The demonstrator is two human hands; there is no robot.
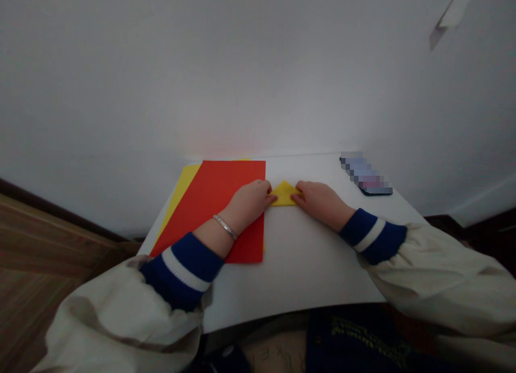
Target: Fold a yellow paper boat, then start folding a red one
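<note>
A small piece of folded yellow paper point(284, 194) lies at the middle of the white table, its pointed top facing the wall and its straight edge facing me. My left hand point(256, 196) pinches its left corner between thumb and fingers. On the opposite corner, my right hand point(313, 195) grips the paper the same way. Part of each corner is hidden by the fingers. Beneath my left hand and forearm is a large sheet of red paper point(209, 193), which rests on yellow sheets point(177, 193) that show at its left side.
The white table point(310, 260) stands against a pale wall point(258, 66). Near its back right edge lies a phone point(366, 175) with a blurred-out screen. Wooden furniture point(52, 260) is at the left, below table level. A whitish strip point(455, 10) hangs on the wall at upper right.
</note>
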